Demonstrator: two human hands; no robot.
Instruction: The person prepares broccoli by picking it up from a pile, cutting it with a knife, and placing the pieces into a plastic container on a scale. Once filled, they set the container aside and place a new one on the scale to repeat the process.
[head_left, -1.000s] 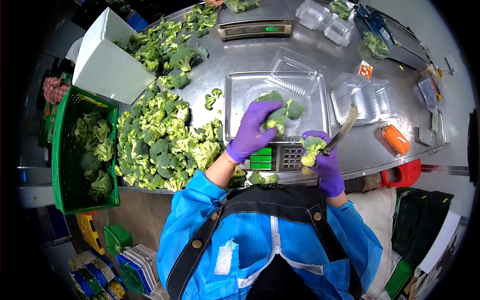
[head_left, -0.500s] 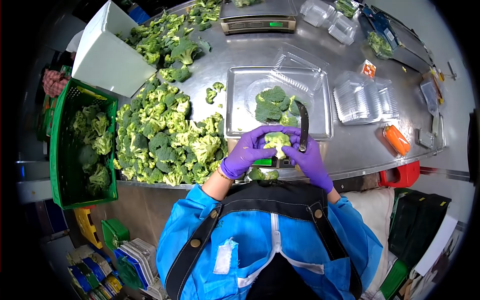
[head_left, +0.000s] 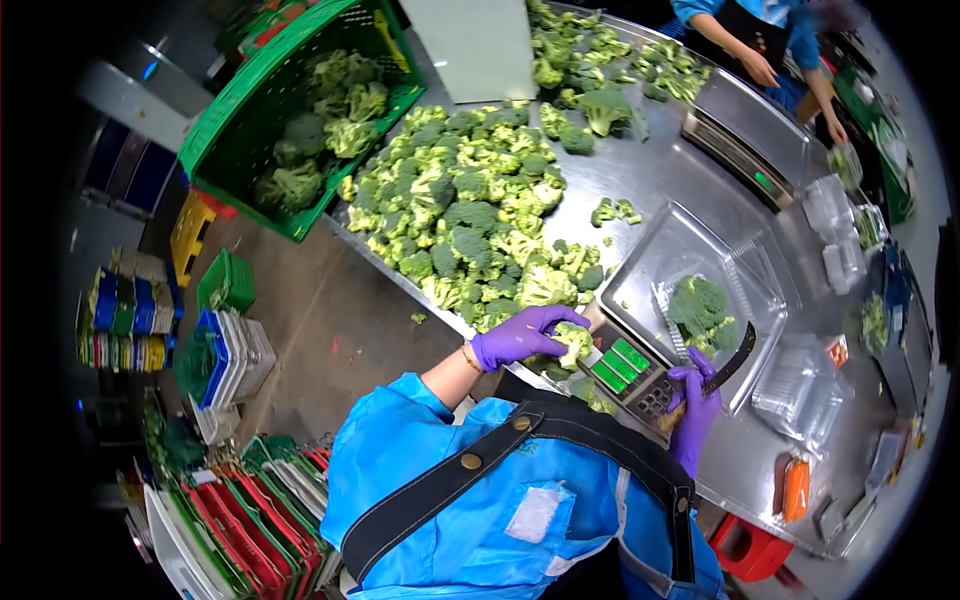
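In purple gloves, my left hand (head_left: 520, 338) grips a broccoli floret (head_left: 574, 343) between thumb and fingers, near the front edge of a large broccoli pile (head_left: 470, 225). My right hand (head_left: 694, 405) is closed around a knife, its dark curved blade (head_left: 735, 360) pointing up and away to the right. Between the hands is a scale (head_left: 655, 392) with a lit green display. On it rests a metal tray (head_left: 632, 268) carrying an open clear plastic clamshell (head_left: 752, 262) with broccoli pieces (head_left: 700, 310) inside. Some florets lie beside the scale's front, partly hidden by my left hand.
A green crate (head_left: 235, 140) with broccoli stands left of the pile, beside a white box (head_left: 475, 45). Stacked clear containers (head_left: 800, 390) and packed carrots (head_left: 796, 490) sit to the right. A second scale (head_left: 740, 160) and a co-worker's hands (head_left: 758, 68) are at the back.
My view has turned to the left. My hands have come apart: the left has moved leftward with the floret, while the right keeps the knife near the scale.
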